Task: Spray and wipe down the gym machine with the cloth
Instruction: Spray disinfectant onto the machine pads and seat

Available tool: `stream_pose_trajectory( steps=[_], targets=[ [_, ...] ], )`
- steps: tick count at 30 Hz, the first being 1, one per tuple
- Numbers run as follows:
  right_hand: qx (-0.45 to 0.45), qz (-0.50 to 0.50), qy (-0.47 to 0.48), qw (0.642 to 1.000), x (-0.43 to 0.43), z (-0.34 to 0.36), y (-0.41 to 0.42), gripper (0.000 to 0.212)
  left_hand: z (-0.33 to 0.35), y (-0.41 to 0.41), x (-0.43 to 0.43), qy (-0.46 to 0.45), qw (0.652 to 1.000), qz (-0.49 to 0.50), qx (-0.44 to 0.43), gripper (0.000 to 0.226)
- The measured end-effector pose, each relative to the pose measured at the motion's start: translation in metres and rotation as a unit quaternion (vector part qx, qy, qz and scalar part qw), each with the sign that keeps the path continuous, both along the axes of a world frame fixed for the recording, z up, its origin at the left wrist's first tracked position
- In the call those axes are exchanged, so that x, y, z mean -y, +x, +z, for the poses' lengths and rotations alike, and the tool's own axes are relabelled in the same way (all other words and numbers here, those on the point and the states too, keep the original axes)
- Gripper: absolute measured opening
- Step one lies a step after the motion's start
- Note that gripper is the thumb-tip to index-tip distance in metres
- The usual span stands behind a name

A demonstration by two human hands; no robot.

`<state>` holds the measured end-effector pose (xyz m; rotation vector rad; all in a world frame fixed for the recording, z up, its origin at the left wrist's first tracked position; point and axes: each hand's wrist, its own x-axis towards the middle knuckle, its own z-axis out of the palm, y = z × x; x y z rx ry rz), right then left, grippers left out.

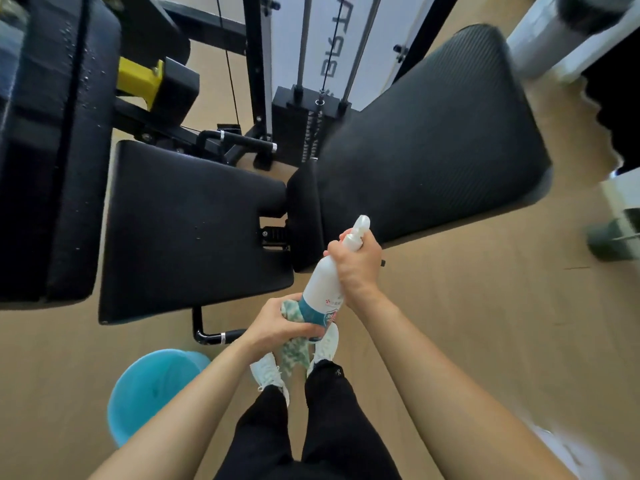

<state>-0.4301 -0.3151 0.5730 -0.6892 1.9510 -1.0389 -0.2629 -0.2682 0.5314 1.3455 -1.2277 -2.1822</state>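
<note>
Right hand (356, 268) grip wrapped round spray bottle (325, 282) neck, nozzle at 1 o'clock toward long pad (433, 150). Left hand (277, 323) grip bunches cloth (294, 351) against bottle base. Judgement: mist pad evenly, then wipe in overlapping strokes.

The spray bottle (323, 289) is white with a teal label band, the cloth (294, 351) mottled green and white, the gym machine's pads (194, 233) black, its bracket (138, 79) yellow, the bucket (152, 393) light blue, the floor (485, 323) tan.
</note>
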Motion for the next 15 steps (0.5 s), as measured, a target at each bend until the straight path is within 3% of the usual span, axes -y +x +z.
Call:
stream_pose_trajectory(
  steps=[4,9,15],
  targets=[
    [-0.026,-0.007,-0.050,0.998,0.005,0.029,-0.007,0.030,0.018,-0.008,0.013,-0.013,1.000,-0.009,-0.023,0.042],
    [-0.047,-0.092,-0.076,0.992,0.002,0.051,-0.018,0.017,0.037,-0.019,0.029,-0.046,0.997,-0.040,-0.048,0.044],
    [-0.070,-0.077,-0.088,0.991,-0.011,0.060,-0.026,0.027,0.040,-0.026,0.023,-0.041,0.996,-0.046,-0.069,0.043]
  ],
)
